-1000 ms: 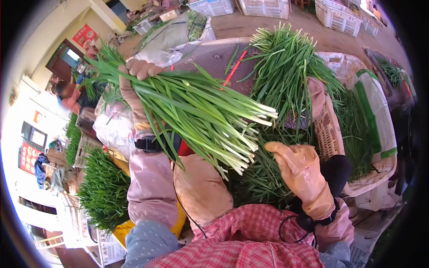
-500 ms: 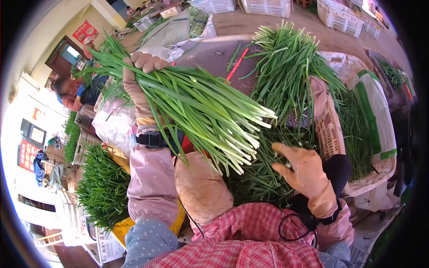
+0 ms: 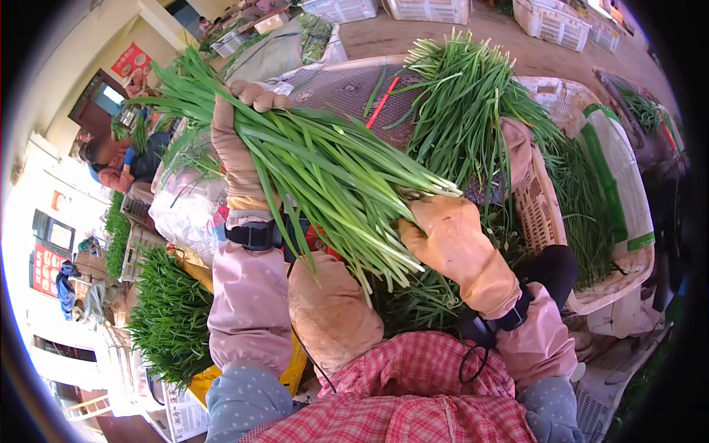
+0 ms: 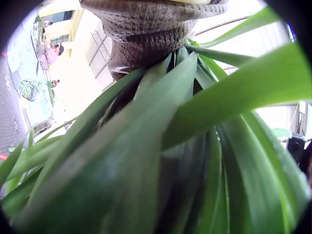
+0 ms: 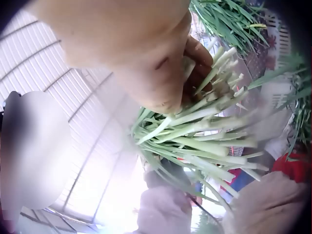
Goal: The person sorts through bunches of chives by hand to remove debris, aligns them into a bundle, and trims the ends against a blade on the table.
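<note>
right hand (image 3: 450,247) has come up to the white ends of the onion bunch (image 3: 332,177), fingers curled on them. left hand (image 3: 236,148) grips the leafy part tight at 10 o'clock. looks like tidying the ends; next needs soft pushes to make them even.

the head camera looks forward and down from above the person's chest, wide enough to take in the whole bunch of greens (image 3: 332,177). the left wrist camera sits very close under the left hand (image 4: 151,39), facing along the leaves. the right wrist camera looks up past the right hand (image 5: 146,68) at the white stem ends. all three views share the bunch.
</note>
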Available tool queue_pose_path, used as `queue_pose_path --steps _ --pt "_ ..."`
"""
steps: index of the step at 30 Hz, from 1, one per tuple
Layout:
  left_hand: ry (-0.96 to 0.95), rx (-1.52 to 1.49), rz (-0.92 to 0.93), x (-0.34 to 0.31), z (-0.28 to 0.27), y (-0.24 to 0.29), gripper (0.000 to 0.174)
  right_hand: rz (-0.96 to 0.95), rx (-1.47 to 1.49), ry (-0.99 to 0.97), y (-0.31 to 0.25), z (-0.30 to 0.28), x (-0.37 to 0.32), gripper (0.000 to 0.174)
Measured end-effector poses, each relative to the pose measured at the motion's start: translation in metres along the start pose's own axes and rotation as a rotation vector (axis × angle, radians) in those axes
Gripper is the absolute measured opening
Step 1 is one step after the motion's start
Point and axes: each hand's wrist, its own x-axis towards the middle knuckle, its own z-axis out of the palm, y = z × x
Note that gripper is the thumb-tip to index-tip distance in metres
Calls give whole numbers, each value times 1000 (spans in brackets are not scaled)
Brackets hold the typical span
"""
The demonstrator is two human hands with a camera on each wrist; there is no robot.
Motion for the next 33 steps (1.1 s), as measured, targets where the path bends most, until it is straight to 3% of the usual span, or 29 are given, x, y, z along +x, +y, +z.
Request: queue_pose_path --steps 6,9,11,13,14,16,18,21,29,31,33 --pt "37 78 -21 -4 2 -3 23 75 4 -107 14 -5 -7 23" --pt "-42 107 -54 -2 -2 -8 21 143 12 -185 27 -3 -23 22" --pt "0 -51 -32 0 -3 1 18 264 -75 -456 48 5 -48 19" --pt "-5 -13 7 3 0 9 16 292 -327 -664 71 18 -80 14" --pt "-10 21 30 4 2 11 15 291 -322 -660 66 16 -89 14" --pt "4 71 62 8 4 10 16 118 -363 -430 54 -5 -97 11" --pt "7 148 83 6 2 7 21 50 8 -141 18 -43 -74 13" --pt "2 163 82 7 10 -9 23 86 209 46 -7 -48 -42 15" --pt "43 227 112 4 33 -25 23 96 336 160 0 -6 1 19" --pt "151 203 98 4 34 -28 22 111 449 207 2 -4 -3 16" --pt "186 215 105 0 37 -32 21 224 559 145 -2 -9 -6 14"
